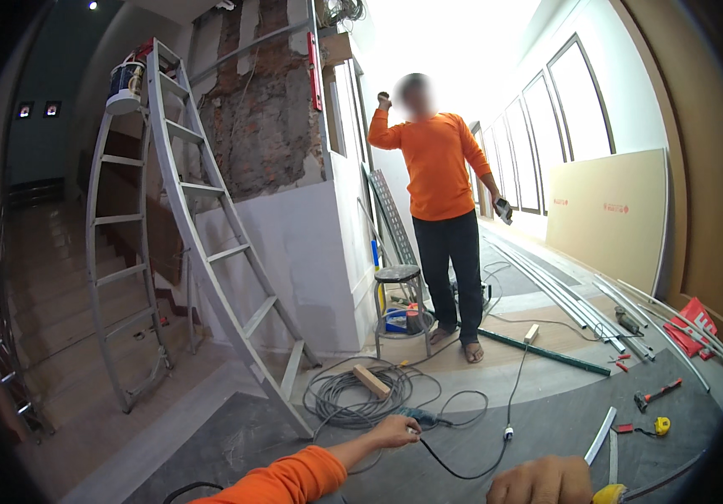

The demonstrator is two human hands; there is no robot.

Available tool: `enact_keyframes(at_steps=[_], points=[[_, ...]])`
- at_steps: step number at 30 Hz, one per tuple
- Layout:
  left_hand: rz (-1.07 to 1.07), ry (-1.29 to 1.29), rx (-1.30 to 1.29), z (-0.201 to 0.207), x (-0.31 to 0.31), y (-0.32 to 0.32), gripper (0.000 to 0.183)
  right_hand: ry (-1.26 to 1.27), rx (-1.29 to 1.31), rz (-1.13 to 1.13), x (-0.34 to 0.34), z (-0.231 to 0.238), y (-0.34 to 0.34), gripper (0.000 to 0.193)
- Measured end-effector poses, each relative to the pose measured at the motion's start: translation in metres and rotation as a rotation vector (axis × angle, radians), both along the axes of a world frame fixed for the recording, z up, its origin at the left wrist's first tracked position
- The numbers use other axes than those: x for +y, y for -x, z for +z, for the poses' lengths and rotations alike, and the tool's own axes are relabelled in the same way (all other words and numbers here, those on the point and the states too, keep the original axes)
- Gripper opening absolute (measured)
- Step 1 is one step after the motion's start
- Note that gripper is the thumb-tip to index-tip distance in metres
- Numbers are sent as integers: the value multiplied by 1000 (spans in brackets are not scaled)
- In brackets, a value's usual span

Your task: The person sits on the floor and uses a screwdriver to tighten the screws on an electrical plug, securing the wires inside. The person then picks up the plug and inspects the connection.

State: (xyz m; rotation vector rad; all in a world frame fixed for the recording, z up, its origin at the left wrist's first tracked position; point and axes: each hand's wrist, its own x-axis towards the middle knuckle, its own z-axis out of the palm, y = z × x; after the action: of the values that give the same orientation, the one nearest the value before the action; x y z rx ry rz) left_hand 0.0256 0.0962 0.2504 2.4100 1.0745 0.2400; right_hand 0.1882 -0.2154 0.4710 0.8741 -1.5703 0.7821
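My left hand, at the end of an orange sleeve, is closed at the lower middle. It seems to grip a teal power tool, whose body shows just beyond the fingers. From beside this hand a black cord loops right to a pale plug connector. At the bottom edge, my right hand is curled with knuckles up; what lies inside it is hidden. Next to it is a yellow object, cut off by the frame. Beyond my left hand, a grey cable coil lies under a wood block.
A stepladder with a bucket stands left, beside stairs. Ahead, a person in orange stands by a stool. At right lie metal profiles, a hammer and a tape measure; a board leans there.
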Motion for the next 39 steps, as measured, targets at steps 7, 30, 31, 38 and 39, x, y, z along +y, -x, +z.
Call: enact_keyframes(at_steps=[7, 30, 31, 38, 39], points=[[0, -12, 7, 0, 1, 2, 41, 421, 77, -278, -20, 10, -10, 26], [8, -19, -1, -5, 1, 2, 40, 478, 163, -420, -4, -10, -13, 17], [9, -19, -8, -7, 3, 4, 40, 474, 155, -416, -3, -10, -14, 17], [3, 0, -9, 0, -2, -2, 40, 521, 175, -403, -6, -11, -13, 20], [8, 11, -14, 1, -3, -1, 40, 519, 169, -393, -5, -11, -12, 20]])
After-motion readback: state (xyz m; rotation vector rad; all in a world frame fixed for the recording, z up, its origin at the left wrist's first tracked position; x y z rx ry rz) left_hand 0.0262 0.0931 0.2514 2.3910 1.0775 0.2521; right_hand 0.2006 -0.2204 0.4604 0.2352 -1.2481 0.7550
